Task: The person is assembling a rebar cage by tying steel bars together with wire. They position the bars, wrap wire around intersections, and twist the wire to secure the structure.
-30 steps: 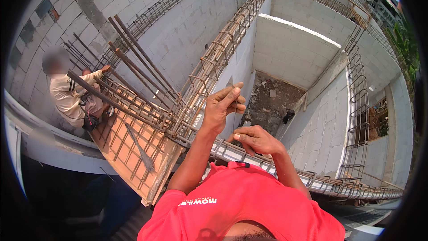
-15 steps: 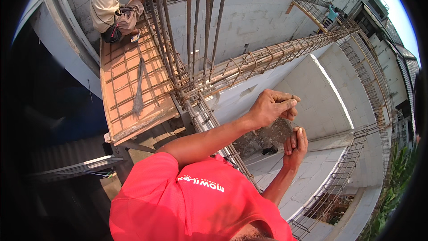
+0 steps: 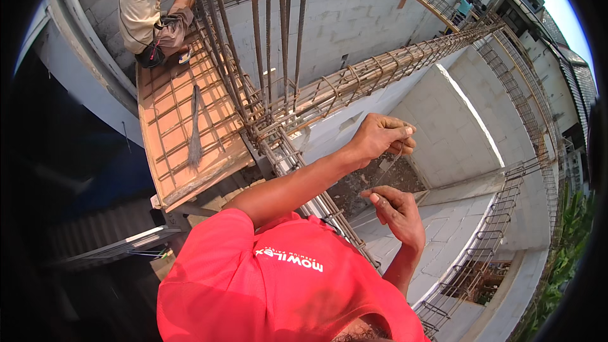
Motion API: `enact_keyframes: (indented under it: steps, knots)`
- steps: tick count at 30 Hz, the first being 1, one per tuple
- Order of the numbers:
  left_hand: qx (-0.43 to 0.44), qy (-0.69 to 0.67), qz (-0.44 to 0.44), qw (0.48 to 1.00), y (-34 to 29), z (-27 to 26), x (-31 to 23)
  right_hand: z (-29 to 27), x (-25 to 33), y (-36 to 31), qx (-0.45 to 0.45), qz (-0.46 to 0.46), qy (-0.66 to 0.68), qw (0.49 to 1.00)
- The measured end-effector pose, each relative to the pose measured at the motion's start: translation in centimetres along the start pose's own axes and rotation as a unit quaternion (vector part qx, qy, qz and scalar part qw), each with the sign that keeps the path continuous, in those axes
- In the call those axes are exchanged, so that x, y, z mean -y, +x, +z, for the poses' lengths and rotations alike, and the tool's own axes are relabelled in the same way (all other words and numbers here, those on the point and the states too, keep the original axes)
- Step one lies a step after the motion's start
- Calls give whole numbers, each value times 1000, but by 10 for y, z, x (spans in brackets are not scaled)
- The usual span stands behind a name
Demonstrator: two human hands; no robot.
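Observation:
A thin strand of tie wire runs down from my left hand toward my right hand. The fingers of my left hand are closed in a pinch on this wire. My right hand sits lower and nearer me, thumb and index finger pressed together at the wire's lower part; its exact end is too fine to make out. Both hands are in the air, to the right of the narrow rebar cage that runs beside my body. A bundle of grey tie wire lies on the orange formwork board at left.
Rebar mesh covers the orange board, where a person squats at its far end. Upright rebars rise at the cage junction. A long rebar beam extends right along a block wall. Below my hands is a deep drop to rubble.
My right hand has moved left, its fingers turning from upward to leftward. My left hand has shifted slightly left and up. More of the wire between them shows.

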State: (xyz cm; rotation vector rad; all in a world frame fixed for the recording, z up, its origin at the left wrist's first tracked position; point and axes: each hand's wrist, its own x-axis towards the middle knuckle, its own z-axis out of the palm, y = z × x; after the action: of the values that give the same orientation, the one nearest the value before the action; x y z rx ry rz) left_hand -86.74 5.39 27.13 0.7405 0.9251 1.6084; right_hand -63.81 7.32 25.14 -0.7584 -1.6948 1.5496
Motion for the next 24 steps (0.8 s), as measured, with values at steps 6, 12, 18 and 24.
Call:
enact_keyframes:
  steps: [6,12,18,24]
  knots:
    - [20,6,52,998,-4,-10,19,-4,-17,5,-137,-32,213,967]
    - [73,-37,21,996,-2,-17,18,-2,-38,8,-71,17,-44,996]
    - [-61,61,8,996,2,-43,24,29,31,8,44,71,63,995]
    - [33,120,25,992,-16,-11,14,7,-57,-27,-136,39,-198,970]
